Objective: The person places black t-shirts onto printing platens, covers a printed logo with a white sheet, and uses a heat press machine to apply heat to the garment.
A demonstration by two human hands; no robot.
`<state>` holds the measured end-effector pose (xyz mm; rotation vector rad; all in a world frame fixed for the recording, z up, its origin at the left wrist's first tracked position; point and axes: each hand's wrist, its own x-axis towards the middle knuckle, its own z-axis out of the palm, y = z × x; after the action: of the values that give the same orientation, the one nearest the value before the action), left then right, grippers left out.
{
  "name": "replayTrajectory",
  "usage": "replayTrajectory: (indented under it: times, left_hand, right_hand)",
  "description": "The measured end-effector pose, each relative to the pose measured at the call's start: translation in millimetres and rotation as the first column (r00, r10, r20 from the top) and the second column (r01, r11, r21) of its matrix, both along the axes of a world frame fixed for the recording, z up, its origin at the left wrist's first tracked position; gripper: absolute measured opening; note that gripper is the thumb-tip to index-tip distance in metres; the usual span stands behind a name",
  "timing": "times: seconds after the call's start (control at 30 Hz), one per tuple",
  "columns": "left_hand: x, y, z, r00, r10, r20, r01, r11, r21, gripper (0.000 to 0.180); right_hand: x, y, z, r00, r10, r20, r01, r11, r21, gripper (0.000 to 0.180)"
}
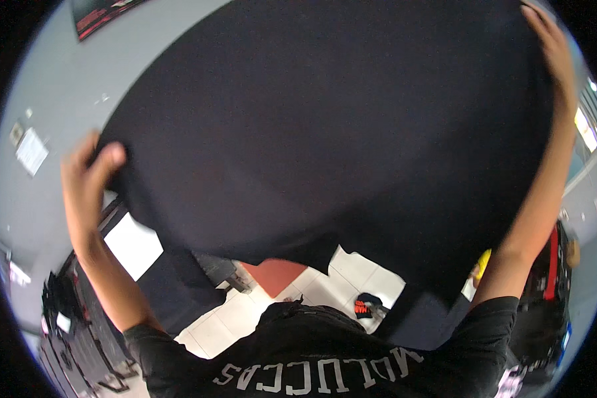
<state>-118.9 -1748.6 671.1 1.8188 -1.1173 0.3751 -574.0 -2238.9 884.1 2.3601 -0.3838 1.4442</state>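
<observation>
A large sheet of black fabric (325, 126) is spread out in front of me and covers most of the view. Its lower edge hangs uneven, with curved cut-outs. At the left edge, my left hand (89, 169) is closed on the cloth, thumb toward me; it is slightly blurred. Higher up on the far right, my right hand (552, 53) grips the opposite edge, its fingertips partly hidden by the cloth. Both arms are raised and wide apart, so the fabric is stretched between them.
A white sheet (134, 245) lies on a dark surface below my left arm. Stacked dark items (79, 331) stand at lower left. Black cloth (370, 306) with red print lies over the white tiled floor (229, 325). A grey wall (46, 99) rises at left, with paper attached.
</observation>
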Motion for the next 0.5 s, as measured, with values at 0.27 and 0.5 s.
replayTrajectory:
  times: [0.27, 0.5]
  left_hand:
    - [197.9, 16.3, 39.1, 0.846, 0.397, 0.355, -0.454, 0.886, 0.091, 0.031]
    - [83.4, 63.2, 85.3, 0.958, 0.284, 0.045, -0.244, 0.885, -0.398, 0.032]
  right_hand:
    - [353.0, -65.1, -123.8, 0.994, -0.094, 0.048, 0.068, 0.92, 0.385, 0.035]
    - [335.5, -12.7, -112.7, 0.547, 0.479, 0.686, -0.837, 0.323, 0.441, 0.036]
